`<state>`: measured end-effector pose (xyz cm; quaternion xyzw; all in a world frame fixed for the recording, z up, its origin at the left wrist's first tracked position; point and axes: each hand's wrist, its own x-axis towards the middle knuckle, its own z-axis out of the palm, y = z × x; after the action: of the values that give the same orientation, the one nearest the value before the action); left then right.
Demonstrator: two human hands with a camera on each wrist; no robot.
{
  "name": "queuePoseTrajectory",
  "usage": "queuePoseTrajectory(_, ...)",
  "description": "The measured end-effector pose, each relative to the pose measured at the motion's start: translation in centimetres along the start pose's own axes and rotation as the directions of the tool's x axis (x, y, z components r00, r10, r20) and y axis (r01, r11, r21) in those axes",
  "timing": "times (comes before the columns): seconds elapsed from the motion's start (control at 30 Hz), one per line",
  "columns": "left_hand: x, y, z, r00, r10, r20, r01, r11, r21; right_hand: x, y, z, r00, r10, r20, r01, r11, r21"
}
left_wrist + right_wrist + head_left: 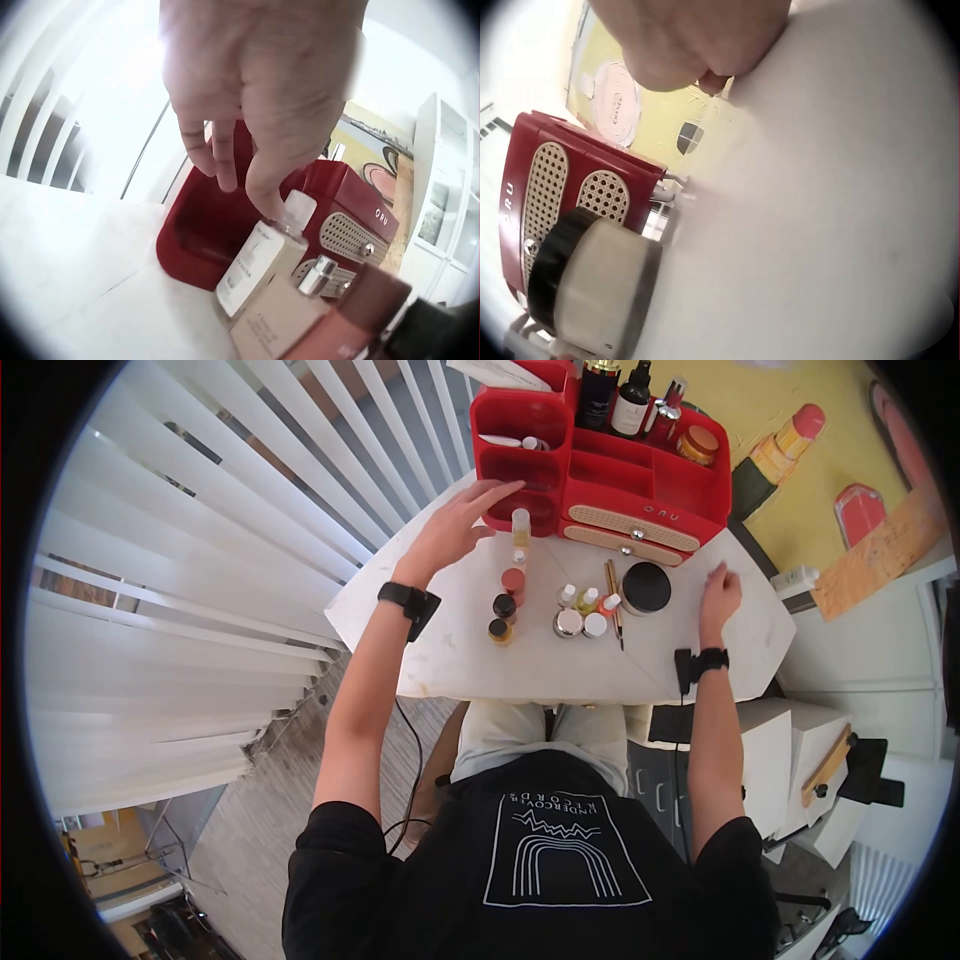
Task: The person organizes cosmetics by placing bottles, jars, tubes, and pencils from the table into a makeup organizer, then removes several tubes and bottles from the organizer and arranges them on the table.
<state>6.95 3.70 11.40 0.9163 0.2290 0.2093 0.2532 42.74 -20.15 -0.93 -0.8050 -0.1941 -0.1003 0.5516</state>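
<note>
My left hand (452, 532) reaches to the lower left compartments of a red cosmetics organizer (567, 470), fingers loosely extended with nothing held. In the left wrist view, its thumb is right by the cap of a clear bottle with a white label (251, 266), which stands before the open compartment. A pink bottle with a silver cap (274, 319) follows in the same row. My right hand (722, 600) rests on the white table's right side, fingers loosely curled, nothing visible in it. Nearest to it stands a black-lidded jar (604, 289).
Dark-capped little bottles (503, 608) continue the row toward me. Several small white-capped containers (568, 623) cluster mid-table, beside slim brushes (613, 590). Bottles (630, 405) and an amber jar (697, 445) fill the organizer's top. White blinds (330, 440) hang at left.
</note>
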Motion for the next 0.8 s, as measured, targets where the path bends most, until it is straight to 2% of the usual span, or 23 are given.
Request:
queuePoseTrajectory(0.03, 0.7, -0.1, -0.5, 0.986, 0.163, 0.017, -0.164, 0.985, 0.054, -1.0, 0.3, -0.2, 1.000, 0.027, -0.008, -0.027, 1.000, 0.016)
queuePoseTrajectory(0.1, 1.7, -0.5, -0.8, 0.985, 0.164, 0.049, -0.165, 0.986, 0.016, -1.1, 0.1, -0.2, 0.999, 0.032, -0.027, -0.031, 0.999, 0.024)
queuePoseTrajectory(0.17, 2.8, -1.1, -0.9, 0.964, 0.202, 0.173, -0.184, 0.976, -0.117, -1.3, 0.5, -0.3, 0.997, 0.043, -0.057, -0.041, 0.999, 0.027)
queuePoseTrajectory(0.2, 3.2, -1.0, -0.9, 0.962, 0.210, 0.176, -0.192, 0.975, -0.115, -1.2, 0.8, 0.0, 0.999, 0.012, -0.037, -0.014, 0.998, -0.055)
queuePoseTrajectory(0.23, 3.5, -1.0, -0.8, 0.963, 0.147, 0.225, -0.118, 0.984, -0.136, -0.9, 1.1, 0.0, 1.000, -0.019, -0.011, 0.017, 0.990, -0.138)
queuePoseTrajectory(0.27, 3.8, -0.9, -0.6, 0.958, 0.081, 0.274, -0.039, 0.987, -0.156, -0.8, 0.9, -0.1, 1.000, -0.020, -0.014, 0.018, 0.990, -0.140)
queuePoseTrajectory(0.4, 4.0, 0.0, 0.0, 0.963, 0.055, 0.265, -0.018, 0.990, -0.140, -1.3, 0.2, -0.1, 0.998, -0.065, -0.021, 0.061, 0.984, -0.170)
queuePoseTrajectory(0.47, 4.2, 0.7, 0.2, 0.968, 0.016, 0.252, -0.017, 1.000, 0.001, -1.4, 0.0, 0.0, 0.997, -0.072, -0.022, 0.067, 0.983, -0.170)
queuePoseTrajectory(0.6, 4.4, 0.1, 1.2, 0.978, -0.051, 0.204, 0.056, 0.998, -0.019, -1.3, 0.1, 0.2, 0.996, -0.083, -0.033, 0.076, 0.978, -0.193)
queuePoseTrajectory(0.67, 4.6, -0.1, 1.4, 0.973, -0.129, 0.190, 0.153, 0.981, -0.122, -1.3, 0.1, 0.2, 0.996, -0.086, -0.031, 0.079, 0.976, -0.202)
queuePoseTrajectory(0.8, 4.7, 1.4, 0.3, 0.980, -0.104, 0.167, 0.121, 0.988, -0.091, -1.3, 0.3, 0.3, 0.995, -0.092, -0.030, 0.083, 0.973, -0.214)
